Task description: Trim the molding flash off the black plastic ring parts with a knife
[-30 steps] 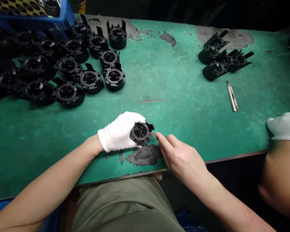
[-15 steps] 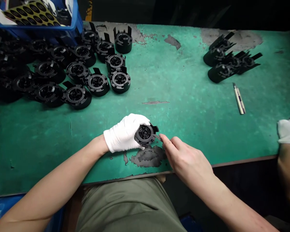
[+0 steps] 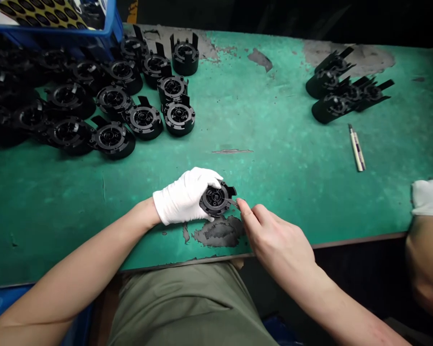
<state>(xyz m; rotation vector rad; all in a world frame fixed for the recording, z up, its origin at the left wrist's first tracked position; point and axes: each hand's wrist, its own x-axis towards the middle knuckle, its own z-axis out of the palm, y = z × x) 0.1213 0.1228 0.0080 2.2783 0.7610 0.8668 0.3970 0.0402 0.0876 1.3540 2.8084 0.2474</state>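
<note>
My left hand, in a white glove, grips a round black plastic part near the table's front edge. The part's ringed face is turned up toward me, and a dark tab sticks out at its upper right. My bare right hand is closed on a thin metal blade, held between thumb and forefinger. The blade's tip lies over the right side of the part's face; whether it touches is too small to tell. Most of the tool is hidden in my fist.
Many similar black parts crowd the green table's left side, by a blue bin with a sticker sheet. Several more stand at the back right, near a slim pale cutter. Another person's gloved hand rests at the right edge.
The view has shifted slightly. My left hand's fingertips reach a little further over the part's upper rim. The blade stays over the part's right side.
</note>
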